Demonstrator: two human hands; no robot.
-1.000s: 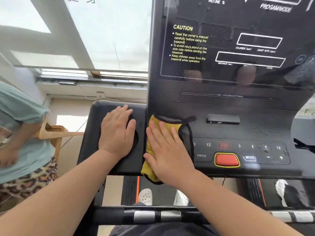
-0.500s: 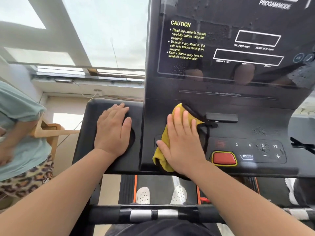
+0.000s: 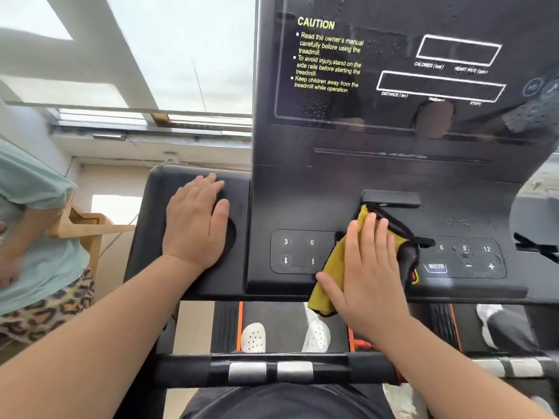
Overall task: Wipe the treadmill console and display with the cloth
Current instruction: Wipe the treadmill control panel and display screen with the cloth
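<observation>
The black treadmill console [image 3: 302,204] fills the middle, with its dark glossy display [image 3: 393,95] rising above it. My right hand [image 3: 369,273] lies flat on a yellow cloth with black trim [image 3: 331,276], pressing it onto the middle of the button panel. The cloth covers the red button; only a sliver of its yellow rim shows at the right. My left hand [image 3: 196,225] rests flat, fingers apart, on the round cup recess of the console's left wing. Water droplets speckle the panel near the right keys [image 3: 464,247].
A person in a teal shirt [image 3: 33,237] stands close at the left beside a wooden piece [image 3: 87,228]. A padded handlebar with metal sensors [image 3: 269,370] crosses below my arms. White shoes [image 3: 254,337] stand on the belt. A window is at the upper left.
My right hand has slid the cloth rightwards across the button panel, uncovering the left keys and covering the red button. My left hand has stayed on the left wing.
</observation>
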